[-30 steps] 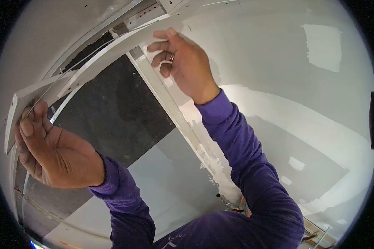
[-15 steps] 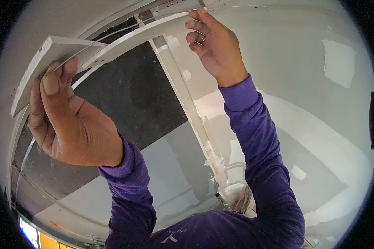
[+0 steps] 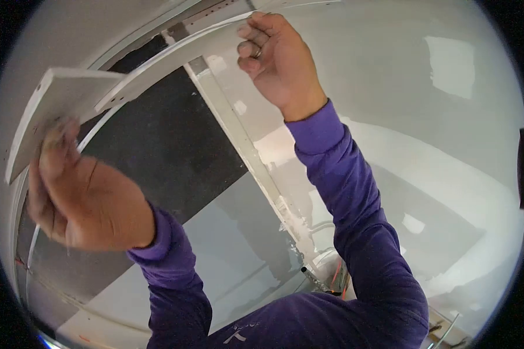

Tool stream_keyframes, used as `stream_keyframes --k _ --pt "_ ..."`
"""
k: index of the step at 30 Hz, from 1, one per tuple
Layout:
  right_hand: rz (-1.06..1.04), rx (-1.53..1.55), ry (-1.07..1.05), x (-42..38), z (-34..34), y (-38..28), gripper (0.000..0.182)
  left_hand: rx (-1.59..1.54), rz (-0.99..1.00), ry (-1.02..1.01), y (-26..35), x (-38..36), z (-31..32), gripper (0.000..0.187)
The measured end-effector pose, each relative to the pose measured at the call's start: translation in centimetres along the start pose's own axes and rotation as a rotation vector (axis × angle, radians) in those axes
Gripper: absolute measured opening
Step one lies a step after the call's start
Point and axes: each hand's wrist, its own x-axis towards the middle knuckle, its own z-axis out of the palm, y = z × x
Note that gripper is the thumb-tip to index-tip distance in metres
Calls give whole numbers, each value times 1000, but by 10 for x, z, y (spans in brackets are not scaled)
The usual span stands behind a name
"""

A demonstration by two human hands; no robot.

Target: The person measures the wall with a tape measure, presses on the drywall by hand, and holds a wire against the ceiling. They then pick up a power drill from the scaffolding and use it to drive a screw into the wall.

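Hands on ceiling strip, both gripping

Strip [image 3: 157, 67]: long white board, runs from 9 o'clock up toward 12 o'clock across the upper left of view, curved by the lens. Its wide flat end sits at 9–10 o'clock, its narrow far end at 12.

Left hand [image 3: 81, 198]: at 8–9 o'clock, closed on the strip's near end, fingers wrapped up over the lower edge. Blurred, so the exact finger contact is unclear. Back of hand faces the camera.

Right hand [image 3: 279, 58]: at 12 o'clock, clenched around the strip's far end, knuckles toward the camera. Ring [image 3: 256, 54] visible on one finger. Whether the fist also pinches anything else, cannot tell.

Both arms in purple sleeves [image 3: 355, 221], rising from 6 o'clock; the right one is stretched nearly straight, the left bent at the elbow.

Surroundings:
- Dark panel [image 3: 169, 145] between the two arms, centre-left, just under the strip.
- White rail [image 3: 244, 151] runs from under the right hand diagonally down toward 6 o'clock, along the dark panel's right edge; patchy filler on its lower part.
- White wall [image 3: 419, 145] fills the 1–4 o'clock side, with a brighter patch [image 3: 451, 64] at 2 o'clock.
- Small clutter with an orange cord [image 3: 335, 273] at 5–6 o'clock, too small to identify.
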Motion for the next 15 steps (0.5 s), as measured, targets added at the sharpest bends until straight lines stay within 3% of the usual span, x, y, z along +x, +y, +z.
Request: stream_keyframes --k 3,5,9,11,13,15 --pt "31 -72 -71 -24 5 -9 14 -46 -7 74 13 -16 -18 30" --pt "-1 -115 -9 -50 -1 -12 16 -43 45 305 19 -32 -3 28" --pt "-157 -383 226 -126 -45 -28 17 82 -331 -149 23 -139 -36 20" --pt "-220 -679 396 -177 -73 -33 17 64 -913 -261 33 -216 -36 15" --pt "-187 -1013 528 -239 -98 -32 15 40 -1382 -569 48 -282 -34 4" --pt "-47 -1214 607 -307 -122 -16 13 -286 -1757 -792 66 -360 -38 8"
